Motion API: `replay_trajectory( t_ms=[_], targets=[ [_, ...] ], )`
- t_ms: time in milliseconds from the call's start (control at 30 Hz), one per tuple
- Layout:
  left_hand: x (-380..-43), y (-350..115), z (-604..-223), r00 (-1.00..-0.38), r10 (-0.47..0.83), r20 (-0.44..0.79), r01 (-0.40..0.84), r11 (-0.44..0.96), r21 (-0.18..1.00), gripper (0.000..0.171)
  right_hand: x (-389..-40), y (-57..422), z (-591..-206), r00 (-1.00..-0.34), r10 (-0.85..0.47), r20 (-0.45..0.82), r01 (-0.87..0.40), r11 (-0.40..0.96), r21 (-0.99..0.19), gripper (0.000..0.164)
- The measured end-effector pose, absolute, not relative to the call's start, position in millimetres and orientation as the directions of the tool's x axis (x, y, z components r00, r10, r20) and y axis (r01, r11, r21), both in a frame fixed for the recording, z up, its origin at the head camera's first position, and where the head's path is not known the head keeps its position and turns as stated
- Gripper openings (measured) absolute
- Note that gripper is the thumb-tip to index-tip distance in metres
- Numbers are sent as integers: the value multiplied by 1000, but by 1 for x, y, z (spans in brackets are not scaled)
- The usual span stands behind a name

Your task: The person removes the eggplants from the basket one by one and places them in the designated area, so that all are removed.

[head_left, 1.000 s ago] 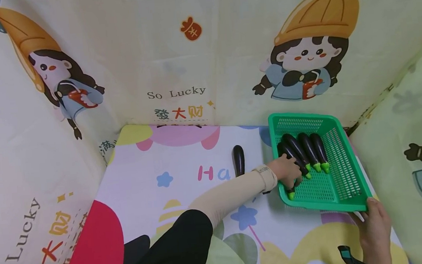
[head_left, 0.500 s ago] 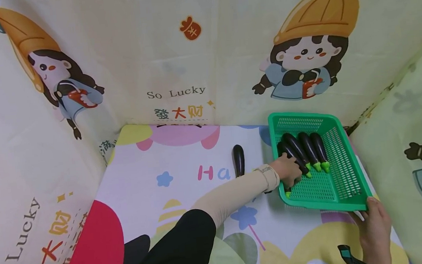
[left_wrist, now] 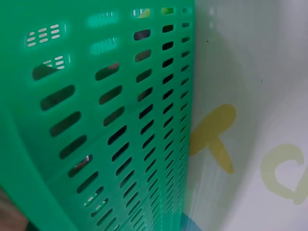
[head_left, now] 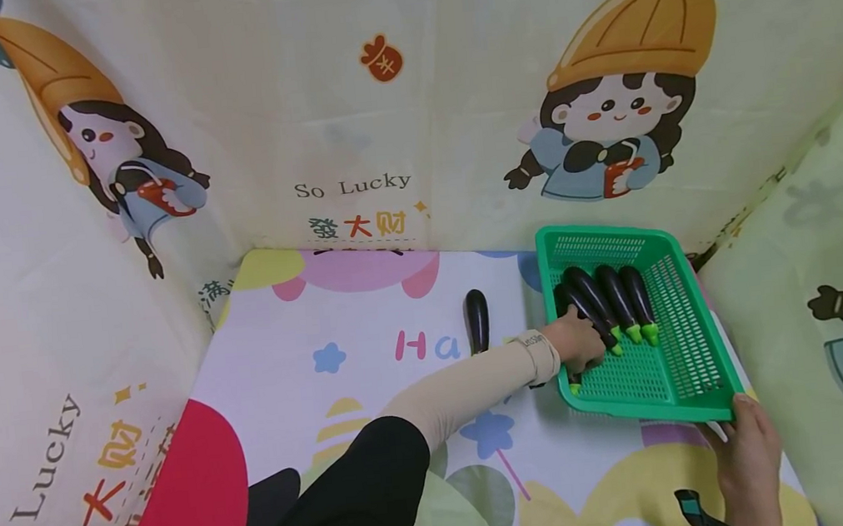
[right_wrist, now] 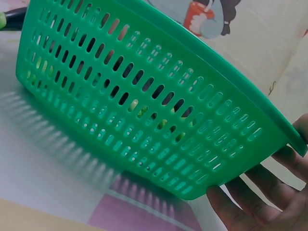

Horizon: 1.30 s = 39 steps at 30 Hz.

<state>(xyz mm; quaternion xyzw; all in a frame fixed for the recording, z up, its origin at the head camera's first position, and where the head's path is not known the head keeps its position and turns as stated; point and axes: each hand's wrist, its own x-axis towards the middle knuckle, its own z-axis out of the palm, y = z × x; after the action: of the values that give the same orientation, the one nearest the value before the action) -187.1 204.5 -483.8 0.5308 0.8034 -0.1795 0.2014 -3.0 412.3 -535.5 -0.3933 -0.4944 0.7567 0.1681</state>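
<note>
A green slotted basket (head_left: 689, 356) stands on the cartoon mat at the right. Three dark eggplants (head_left: 616, 300) with green stems lie side by side in it. My left hand (head_left: 577, 341) reaches over the basket's left wall and grips a fourth eggplant (head_left: 575, 385) beside them; only its green tip shows below the hand. My right hand (head_left: 746, 443) holds the basket's near right corner, fingers (right_wrist: 250, 207) under it. The left wrist view shows only the basket's wall (left_wrist: 120, 120) from outside. One more eggplant (head_left: 477, 319) lies on the mat left of the basket.
Printed cloth walls close in the mat at the back, left and right. My black trouser leg (head_left: 352, 503) lies on the mat's near left. A small black device (head_left: 703, 514) sits by my right wrist at the bottom edge.
My left hand has shifted slightly left and back inside the basket with its eggplant. The right hand and the basket have stayed put.
</note>
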Motion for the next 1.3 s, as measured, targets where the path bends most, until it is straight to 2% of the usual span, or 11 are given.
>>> replay_trajectory(
  t_ms=[233, 467, 567, 667, 933, 1100, 1300],
  targets=[
    [-184, 203, -482, -326, 858, -396, 944, 315, -95, 4, -1, 412, -534, -635, 644, -426, 111, -470, -876, 26],
    [-184, 203, -484, -295, 911, -288, 950, 249, -186, 27, -2, 413, -534, -633, 638, -439, 62, -523, -850, 22],
    [-185, 203, -483, -292, 922, -255, 947, 242, -210, 44, -2, 413, -535, -634, 636, -439, 81, -510, -856, 24],
    [-185, 201, -480, -287, 934, -211, 944, 238, -230, 55, -3, 411, -535, -629, 640, -442, 109, -491, -865, 28],
    [-189, 190, -470, -260, 963, -78, 932, 229, -280, 53, -3, 411, -534, -629, 638, -444, 99, -501, -860, 27],
    [-193, 183, -464, -284, 958, 35, 917, 282, -284, 48, -3, 411, -534, -622, 642, -448, 102, -501, -860, 27],
    [-198, 169, -457, -344, 930, 125, 894, 366, -260, 49, -4, 410, -535, -627, 644, -439, 98, -494, -864, 27]
  ],
)
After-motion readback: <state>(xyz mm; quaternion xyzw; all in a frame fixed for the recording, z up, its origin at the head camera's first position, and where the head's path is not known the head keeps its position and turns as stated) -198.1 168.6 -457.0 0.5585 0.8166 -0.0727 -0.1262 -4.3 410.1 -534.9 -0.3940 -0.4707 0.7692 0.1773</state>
